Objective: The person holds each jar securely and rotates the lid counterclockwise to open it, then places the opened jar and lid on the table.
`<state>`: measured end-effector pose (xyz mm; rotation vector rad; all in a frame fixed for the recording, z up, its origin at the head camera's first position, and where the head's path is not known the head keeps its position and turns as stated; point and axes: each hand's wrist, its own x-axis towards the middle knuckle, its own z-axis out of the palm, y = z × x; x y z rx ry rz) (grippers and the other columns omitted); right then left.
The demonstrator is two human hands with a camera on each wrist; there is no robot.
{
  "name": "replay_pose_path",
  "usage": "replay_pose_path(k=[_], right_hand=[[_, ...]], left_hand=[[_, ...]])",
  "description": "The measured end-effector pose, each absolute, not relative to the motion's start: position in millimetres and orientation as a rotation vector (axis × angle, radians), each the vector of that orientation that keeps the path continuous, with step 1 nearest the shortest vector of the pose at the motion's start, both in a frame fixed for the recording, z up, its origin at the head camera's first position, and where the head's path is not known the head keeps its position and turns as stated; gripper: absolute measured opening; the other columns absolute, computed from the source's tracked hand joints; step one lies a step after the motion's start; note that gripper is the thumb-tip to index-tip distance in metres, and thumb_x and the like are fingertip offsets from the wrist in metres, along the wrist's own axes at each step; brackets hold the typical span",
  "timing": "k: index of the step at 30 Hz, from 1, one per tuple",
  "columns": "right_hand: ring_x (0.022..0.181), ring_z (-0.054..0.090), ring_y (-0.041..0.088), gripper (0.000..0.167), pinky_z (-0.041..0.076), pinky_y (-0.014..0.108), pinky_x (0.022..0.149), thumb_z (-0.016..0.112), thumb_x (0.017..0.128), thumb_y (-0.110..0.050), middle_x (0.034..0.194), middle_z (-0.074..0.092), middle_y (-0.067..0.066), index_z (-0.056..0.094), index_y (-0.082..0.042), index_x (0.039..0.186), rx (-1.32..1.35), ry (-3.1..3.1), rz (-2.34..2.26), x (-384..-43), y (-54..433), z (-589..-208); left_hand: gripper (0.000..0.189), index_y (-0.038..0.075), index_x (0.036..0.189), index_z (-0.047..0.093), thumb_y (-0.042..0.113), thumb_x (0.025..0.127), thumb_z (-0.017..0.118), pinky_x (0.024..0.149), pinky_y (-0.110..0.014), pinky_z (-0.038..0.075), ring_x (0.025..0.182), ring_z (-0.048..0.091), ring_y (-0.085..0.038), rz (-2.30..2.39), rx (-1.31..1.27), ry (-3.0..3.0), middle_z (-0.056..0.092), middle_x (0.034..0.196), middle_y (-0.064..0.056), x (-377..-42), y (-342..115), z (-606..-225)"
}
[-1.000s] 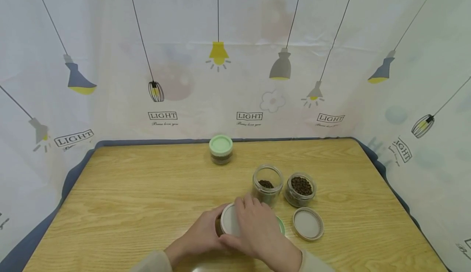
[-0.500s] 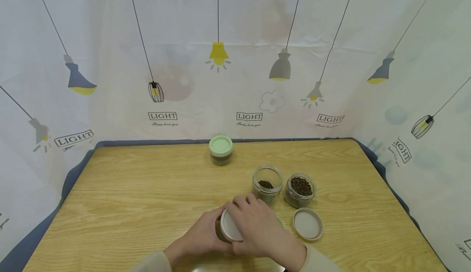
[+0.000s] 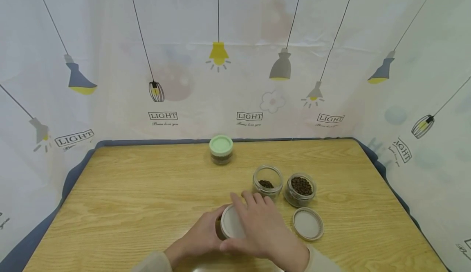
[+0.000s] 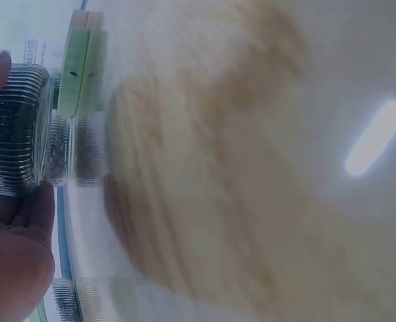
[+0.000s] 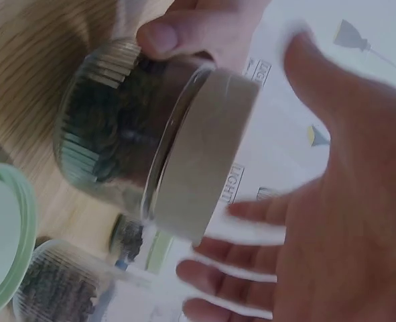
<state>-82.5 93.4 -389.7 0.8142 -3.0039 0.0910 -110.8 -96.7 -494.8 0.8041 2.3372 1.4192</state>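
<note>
My left hand (image 3: 202,234) grips a ribbed clear jar (image 5: 110,127) with dark contents, tilted in the right wrist view. A pale grey-white lid (image 3: 232,223) sits on the jar's mouth. Over the lid's right side in the head view is my right hand (image 3: 263,227). Seen from the right wrist, its fingers (image 5: 244,258) and thumb are spread around the lid, with the fingertips near the rim. In the left wrist view the left fingers lie along the jar's side.
Beyond the right hand stand a taller open jar (image 3: 268,178) with some coffee beans and a shorter open jar (image 3: 301,187) holding more beans. A loose pale lid (image 3: 308,223) lies to the right. Farther back is a green-lidded jar (image 3: 220,149). A green lid (image 5: 7,235) shows beside the held jar.
My right hand has turned over the lid, and its fingers have loosened and spread from their earlier hold. The left hand has kept the jar in nearly the same place.
</note>
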Motion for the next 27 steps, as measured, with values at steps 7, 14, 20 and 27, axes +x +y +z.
replay_pose_path(k=[7, 14, 20, 27], right_hand=[[0.096, 0.061, 0.026, 0.098, 0.050, 0.041, 0.076, 0.045, 0.071, -0.089, 0.106, 0.061, 0.008, 0.050, -0.011, 0.131, 0.611, -3.041, 0.061, -79, 85, -390], [0.080, 0.060, 0.024, 0.099, 0.050, 0.038, 0.063, 0.048, 0.066, -0.090, 0.100, 0.059, 0.008, 0.053, -0.011, 0.126, 0.587, -3.043, -0.022, -77, 81, -399], [0.071, 0.059, 0.021, 0.082, 0.049, 0.034, 0.056, 0.060, 0.071, -0.080, 0.094, 0.057, 0.006, 0.055, -0.011, 0.116, 0.640, -3.019, -0.004, -78, 82, -401], [0.090, 0.058, 0.019, 0.064, 0.050, 0.035, 0.071, 0.072, 0.070, -0.059, 0.104, 0.056, 0.000, 0.055, -0.023, 0.121, 0.880, -3.008, 0.071, -83, 90, -398]], left_hand=[[0.079, 0.029, 0.142, 0.044, 0.045, 0.074, 0.082, 0.095, -0.027, 0.049, 0.110, 0.061, -0.008, 1.440, 0.809, 2.333, 0.063, 0.126, 0.010, -111, -95, -494], [0.084, 0.027, 0.143, 0.044, 0.046, 0.071, 0.084, 0.093, -0.026, 0.050, 0.107, 0.061, -0.008, 1.437, 0.807, 2.346, 0.063, 0.125, 0.008, -111, -94, -495], [0.088, 0.026, 0.142, 0.045, 0.043, 0.067, 0.087, 0.097, -0.028, 0.049, 0.110, 0.060, -0.008, 1.416, 0.808, 2.361, 0.062, 0.127, 0.009, -109, -93, -495], [0.079, 0.029, 0.137, 0.047, 0.044, 0.070, 0.085, 0.098, -0.029, 0.048, 0.110, 0.059, -0.007, 1.377, 0.803, 2.354, 0.063, 0.125, 0.010, -108, -93, -495]])
